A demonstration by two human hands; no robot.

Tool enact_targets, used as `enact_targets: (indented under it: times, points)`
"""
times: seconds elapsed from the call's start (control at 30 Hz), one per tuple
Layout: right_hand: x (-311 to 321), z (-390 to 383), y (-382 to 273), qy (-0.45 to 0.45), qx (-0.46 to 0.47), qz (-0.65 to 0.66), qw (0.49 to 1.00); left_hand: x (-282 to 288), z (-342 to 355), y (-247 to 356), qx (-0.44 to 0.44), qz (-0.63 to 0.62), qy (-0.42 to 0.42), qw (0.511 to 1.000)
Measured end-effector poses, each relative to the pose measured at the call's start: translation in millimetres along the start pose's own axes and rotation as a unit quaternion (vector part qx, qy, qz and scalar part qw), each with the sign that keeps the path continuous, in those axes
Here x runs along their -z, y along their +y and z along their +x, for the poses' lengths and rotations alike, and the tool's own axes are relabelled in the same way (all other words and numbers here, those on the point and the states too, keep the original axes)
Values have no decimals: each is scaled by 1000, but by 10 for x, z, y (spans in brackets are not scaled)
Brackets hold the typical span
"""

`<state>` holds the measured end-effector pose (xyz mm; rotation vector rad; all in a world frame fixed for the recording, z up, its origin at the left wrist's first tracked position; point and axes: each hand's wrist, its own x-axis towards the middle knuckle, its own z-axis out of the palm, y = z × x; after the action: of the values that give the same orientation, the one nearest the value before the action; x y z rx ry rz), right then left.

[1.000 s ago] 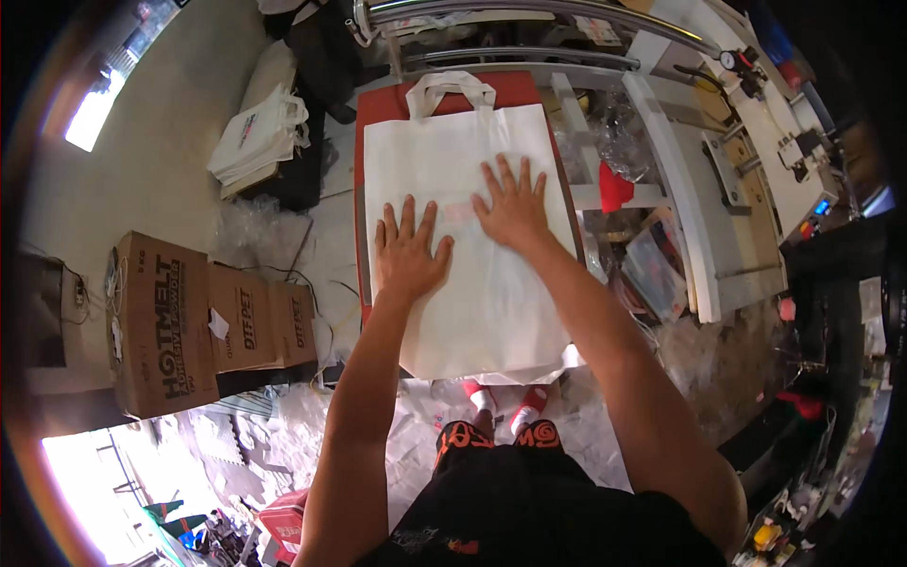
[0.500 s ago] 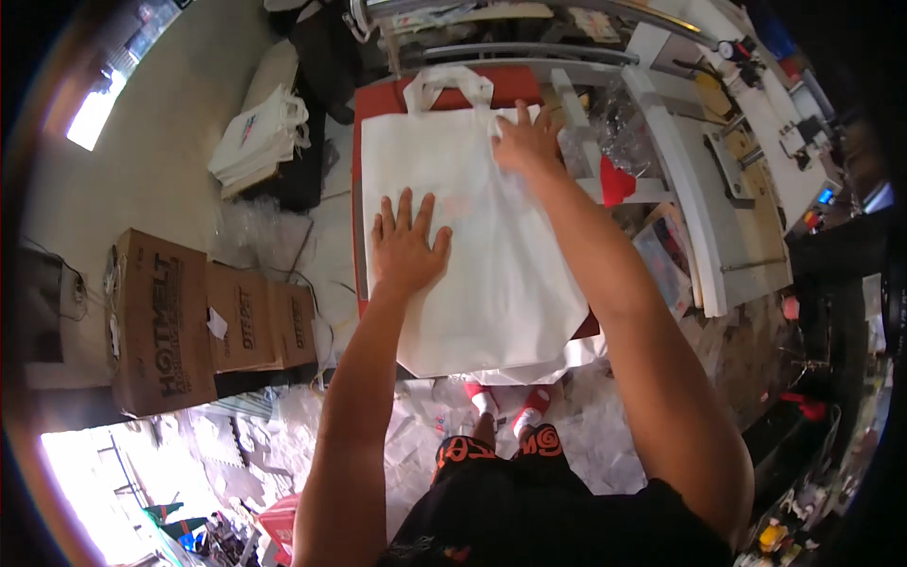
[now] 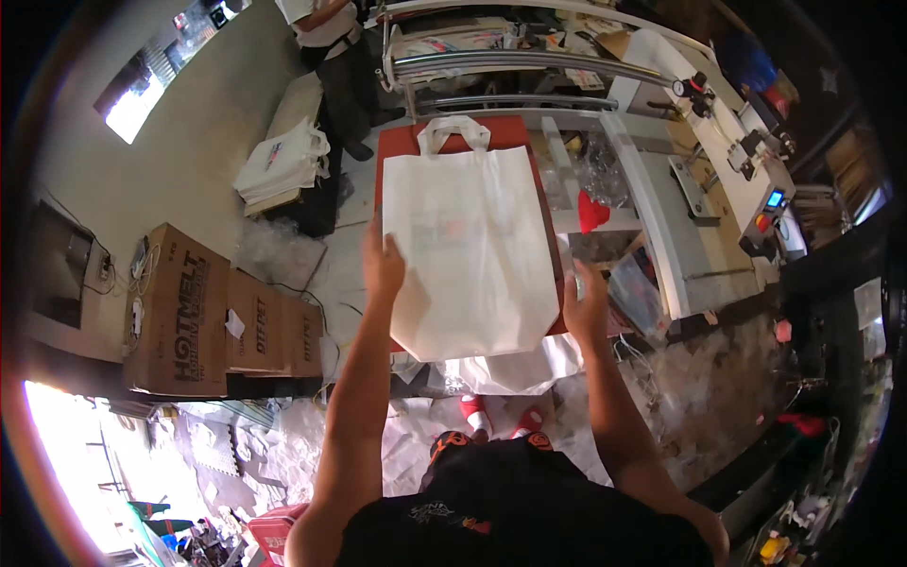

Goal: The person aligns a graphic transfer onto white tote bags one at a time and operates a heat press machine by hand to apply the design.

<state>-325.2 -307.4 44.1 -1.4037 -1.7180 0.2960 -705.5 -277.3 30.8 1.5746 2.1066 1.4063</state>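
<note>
A white fabric tote bag [image 3: 463, 283] lies flat on a red board [image 3: 510, 132], its looped handles pointing away from me. Faint print shows through its middle. My left hand [image 3: 383, 269] is at the bag's left edge, thumb apart from the fingers, which run along the side and are partly hidden. At the right edge, my right hand [image 3: 588, 302] stands on its side beside the board, thumb and fingers apart. Neither hand visibly grips the bag. More white fabric [image 3: 520, 375] hangs below the bag's near edge.
A metal-framed machine [image 3: 652, 217] with a gauge and small lit screen stands right. Red cloth [image 3: 592, 213] hangs on its frame. Stacked white bags [image 3: 283, 165] lie far left, near a standing person [image 3: 345, 76]. Cardboard boxes [image 3: 184, 312] stand left; scraps [image 3: 406, 439] litter the floor.
Both hands have come off the bag's face, the left to its left edge, the right back toward me along the right edge. The bag looks flatter; the person at the back shows more.
</note>
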Motion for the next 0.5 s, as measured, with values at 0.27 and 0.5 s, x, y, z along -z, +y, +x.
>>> enact_targets:
  times: [0.27, 0.5]
  points:
    - [-7, -166, 104, -125, -166, 24, 978, 704, -1000, 31, 154, 28, -69, 985]
    - [-185, -149, 7, -121, -178, 8, 976, 602, -1115, -122, 167, 51, -86, 981]
